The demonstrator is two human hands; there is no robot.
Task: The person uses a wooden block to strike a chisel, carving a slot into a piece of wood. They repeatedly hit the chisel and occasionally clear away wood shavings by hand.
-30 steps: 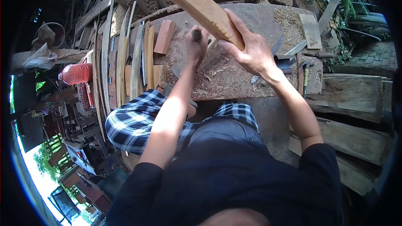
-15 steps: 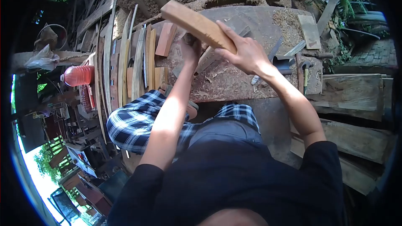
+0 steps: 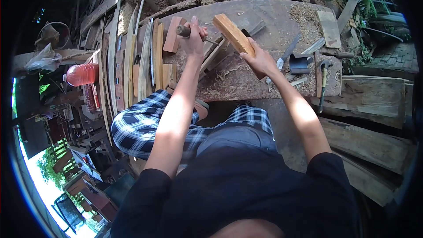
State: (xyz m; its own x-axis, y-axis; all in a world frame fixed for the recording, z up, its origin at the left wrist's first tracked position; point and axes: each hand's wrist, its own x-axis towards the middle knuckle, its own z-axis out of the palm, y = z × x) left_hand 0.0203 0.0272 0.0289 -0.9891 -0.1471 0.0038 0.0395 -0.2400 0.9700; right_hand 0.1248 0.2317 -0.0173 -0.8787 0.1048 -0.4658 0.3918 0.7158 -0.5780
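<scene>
Both hands are up over the worktop [image 3: 269,13], a little apart. Our left hand [image 3: 193,35] is clamped round a chisel [image 3: 187,31]: dark handle end sticks out to the left of the fist, thin metal shank runs right & down toward a pale wood strip [image 3: 216,55] lying on the worktop. Whether the tip touches the strip we can't tell. Our right hand [image 3: 260,59] is closed on the lower end of a wooden block [image 3: 233,33], used like a mallet, tilted up and leftward, its top end just beside the chisel hand but not touching it.

Worktop is a big rough slab w/ sawdust and shavings all over. Left of the chisel hand: a reddish wood piece [image 3: 172,35], then a row of long thin slats [image 3: 132,66] laid side by side. Right of the mallet hand: a dark metal tool [image 3: 299,64], a hammer [image 3: 324,79] near the worktop's right edge, and a flat offcut [image 3: 329,28] farther back. Red plastic jug [image 3: 81,75] lies well off to the left. Plaid trouser leg [image 3: 141,125] shows below the worktop edge.
</scene>
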